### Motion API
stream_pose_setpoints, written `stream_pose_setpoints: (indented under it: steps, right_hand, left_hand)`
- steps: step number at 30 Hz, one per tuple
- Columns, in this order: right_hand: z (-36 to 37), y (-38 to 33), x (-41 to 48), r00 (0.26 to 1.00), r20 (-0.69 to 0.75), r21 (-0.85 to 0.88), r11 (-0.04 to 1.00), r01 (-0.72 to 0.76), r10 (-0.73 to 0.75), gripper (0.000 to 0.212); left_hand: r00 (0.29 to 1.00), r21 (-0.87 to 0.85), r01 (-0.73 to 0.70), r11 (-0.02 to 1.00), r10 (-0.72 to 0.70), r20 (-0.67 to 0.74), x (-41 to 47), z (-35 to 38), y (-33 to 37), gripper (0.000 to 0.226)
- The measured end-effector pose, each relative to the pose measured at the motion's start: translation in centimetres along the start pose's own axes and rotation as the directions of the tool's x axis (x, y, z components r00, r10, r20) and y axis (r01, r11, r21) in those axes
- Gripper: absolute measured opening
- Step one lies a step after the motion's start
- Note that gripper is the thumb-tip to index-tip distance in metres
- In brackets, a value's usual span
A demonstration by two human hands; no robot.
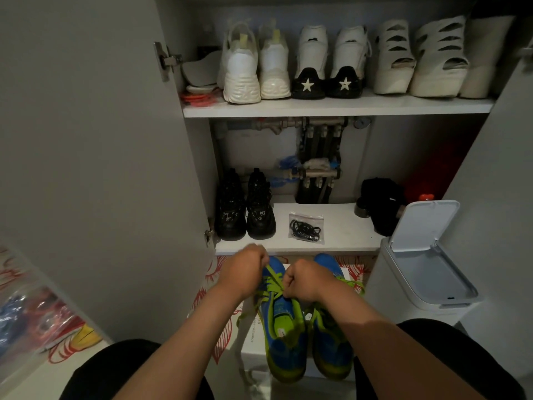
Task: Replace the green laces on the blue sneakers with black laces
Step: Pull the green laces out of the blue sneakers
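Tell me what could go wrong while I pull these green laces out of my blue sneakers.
Both the left hand and right hand grip the bright green lace of one blue and green sneaker; a hard tug may drag it off the white box. The loose lace end hanging beside the box could snag or tangle.

- Two blue sneakers [284, 327], 6 o'clock.
- Two black boots [245, 209], 9 o'clock.
- Six white shoes [240, 64], 12 o'clock.
- One bag of black laces [306, 228], 4 o'clock.

A home: shoe cupboard [337, 108] stocked with sneakers [255, 67], lidded bin [427, 255] beside.
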State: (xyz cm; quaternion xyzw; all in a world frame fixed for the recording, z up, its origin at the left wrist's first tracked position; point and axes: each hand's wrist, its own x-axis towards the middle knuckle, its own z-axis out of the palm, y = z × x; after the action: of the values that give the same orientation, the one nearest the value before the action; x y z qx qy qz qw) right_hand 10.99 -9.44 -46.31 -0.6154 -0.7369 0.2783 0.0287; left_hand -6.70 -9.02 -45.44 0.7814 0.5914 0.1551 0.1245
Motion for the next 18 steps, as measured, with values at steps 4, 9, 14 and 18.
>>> stream_pose_setpoints:
  steps: [4,9,14,18]
  right_hand:
    - [0.0,-0.2,0.0,1.000,0.006,0.000,1.000,-0.008,0.008,0.012]
    - [-0.1,-0.4,-0.1,1.000,0.004,-0.009,1.000,0.014,-0.014,0.009]
    - [0.4,-0.8,-0.3,0.995,0.013,-0.062,0.993,0.103,-0.102,0.034]
    - [1.3,-0.8,-0.3,0.987,-0.030,-0.168,0.974,0.150,-0.157,0.022]
  left_hand:
    - [0.930,-0.200,0.148,0.969,-0.205,-0.306,0.5,-1.4,-1.0,0.023]
    - [0.960,-0.056,0.188,0.981,-0.195,-0.199,0.4,-0.8,-1.7,0.020]
    - [0.972,0.308,0.230,0.923,-0.203,-0.117,-0.2,-0.3,-2.2,0.035]
    - [0.995,0.091,0.094,0.991,-0.097,0.036,-0.3,0.2,-1.7,0.032]
